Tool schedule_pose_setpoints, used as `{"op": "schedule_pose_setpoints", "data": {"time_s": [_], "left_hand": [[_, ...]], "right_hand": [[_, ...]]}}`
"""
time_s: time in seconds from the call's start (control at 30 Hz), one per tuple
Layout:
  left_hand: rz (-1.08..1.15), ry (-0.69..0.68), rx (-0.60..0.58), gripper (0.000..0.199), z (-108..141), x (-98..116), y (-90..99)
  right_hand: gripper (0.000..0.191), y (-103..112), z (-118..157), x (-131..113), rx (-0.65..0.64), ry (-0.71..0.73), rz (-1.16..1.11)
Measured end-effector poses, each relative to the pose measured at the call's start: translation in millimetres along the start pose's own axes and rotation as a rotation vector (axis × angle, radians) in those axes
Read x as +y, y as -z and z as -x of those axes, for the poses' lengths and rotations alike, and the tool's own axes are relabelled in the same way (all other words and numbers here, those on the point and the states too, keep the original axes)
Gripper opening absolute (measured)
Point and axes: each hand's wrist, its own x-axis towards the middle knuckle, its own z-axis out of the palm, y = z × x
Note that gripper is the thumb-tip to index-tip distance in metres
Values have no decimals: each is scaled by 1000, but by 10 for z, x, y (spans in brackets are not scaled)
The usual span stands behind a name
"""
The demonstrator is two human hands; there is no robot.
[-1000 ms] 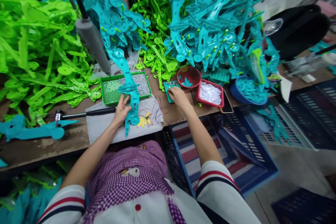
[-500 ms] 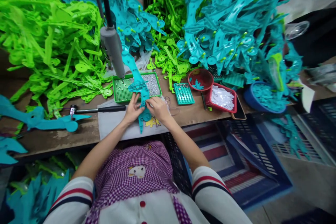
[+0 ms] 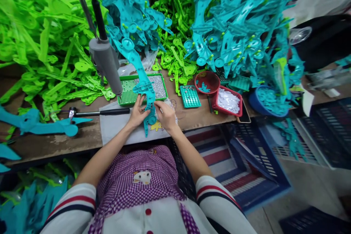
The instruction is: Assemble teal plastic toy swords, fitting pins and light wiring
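Screwdriver (image 3: 105, 64) hangs at ten o'clock of the teal part (image 3: 143, 85), which obstructs the green tray (image 3: 127, 90). Left hand (image 3: 138, 115) grips the part; right hand (image 3: 166, 115) touches it, its pinch indiscernible.

Single head-worn view from close above the apron (image 3: 137, 162), forward and down across the workbench (image 3: 89, 134)
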Motion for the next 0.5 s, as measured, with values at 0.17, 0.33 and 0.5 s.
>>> {"op": "schedule_pose_setpoints", "data": {"time_s": [0.17, 0.33, 0.5], "left_hand": [[-13, -5, 11, 110, 0, -15, 7], [-30, -32, 12, 109, 5, -30, -2], [-45, -31, 31, 110, 15, -3, -4]], "right_hand": [[27, -93, -39, 45, -41, 100, 156], [26, -158, 35, 55, -75, 95, 202], [25, 43, 114, 181, 16, 20, 124]]}}
